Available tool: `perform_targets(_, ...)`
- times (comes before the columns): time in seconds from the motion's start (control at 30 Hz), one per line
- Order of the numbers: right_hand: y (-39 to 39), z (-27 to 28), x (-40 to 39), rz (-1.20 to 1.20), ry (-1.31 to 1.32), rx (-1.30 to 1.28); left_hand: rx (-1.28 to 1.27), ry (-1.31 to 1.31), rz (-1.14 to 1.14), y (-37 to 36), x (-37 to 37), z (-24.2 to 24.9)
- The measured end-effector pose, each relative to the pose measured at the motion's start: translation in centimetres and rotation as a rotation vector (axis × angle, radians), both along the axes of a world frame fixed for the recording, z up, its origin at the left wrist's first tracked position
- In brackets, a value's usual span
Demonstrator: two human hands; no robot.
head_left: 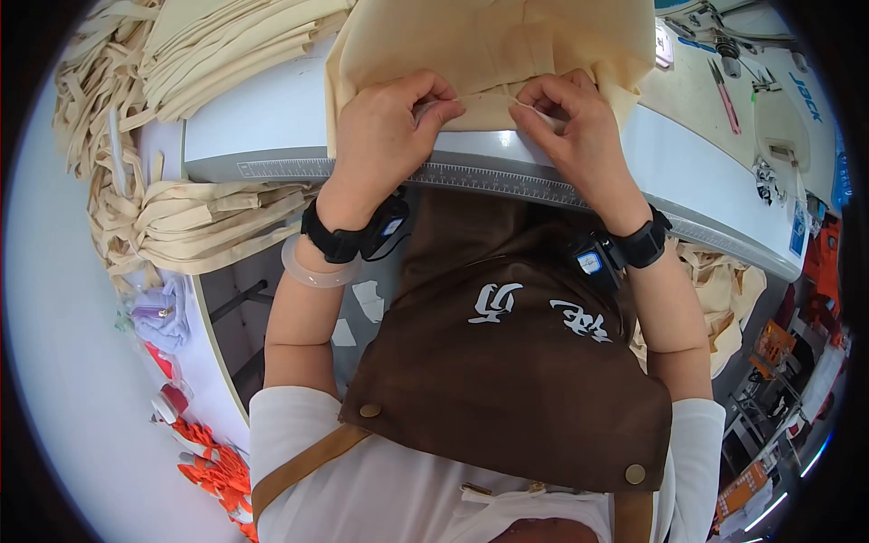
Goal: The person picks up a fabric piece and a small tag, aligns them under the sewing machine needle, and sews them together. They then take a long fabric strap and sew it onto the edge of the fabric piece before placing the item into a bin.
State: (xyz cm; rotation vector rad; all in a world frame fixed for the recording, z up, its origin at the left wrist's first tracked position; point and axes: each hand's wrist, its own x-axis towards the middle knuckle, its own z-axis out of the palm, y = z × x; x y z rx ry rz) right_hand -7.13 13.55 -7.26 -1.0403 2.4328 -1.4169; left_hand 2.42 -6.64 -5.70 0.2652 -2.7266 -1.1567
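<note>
A large piece of cream fabric [489, 41] lies over the front of the white sewing table, its near edge folded. My left hand [389, 118] pinches that edge between thumb and forefinger. A short way to the right, my right hand [570, 113] pinches the same edge, fingers curled. Between the two pinches the edge runs roughly straight. What the other fingers of each hand press against is partly hidden.
Stacked cream fabric [217, 54] and bundled straps [100, 81] lie at the left. A printed ruler [543, 187] follows the table's front edge. Pink-handled tweezers [724, 95] lie beside the sewing machine base [783, 136] at right. More cream cloth [724, 290] hangs below.
</note>
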Motion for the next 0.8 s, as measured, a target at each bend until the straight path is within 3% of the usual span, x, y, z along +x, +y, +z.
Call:
perform_targets(0.33,0.4,0.1,-0.5,0.072,-0.011,0.009,0.185,0.080,-0.070,-1.0,-0.3,-1.1)
perform_targets(0.53,0.3,0.1,-0.4,0.054,-0.008,0.002,0.139,0.045,-0.049,-0.6,-0.5,-0.7)
perform_targets(0.8,0.2,0.4,-0.3,0.036,-0.028,0.035,-0.428,0.302,-0.117,0.6,-0.3,-0.4)
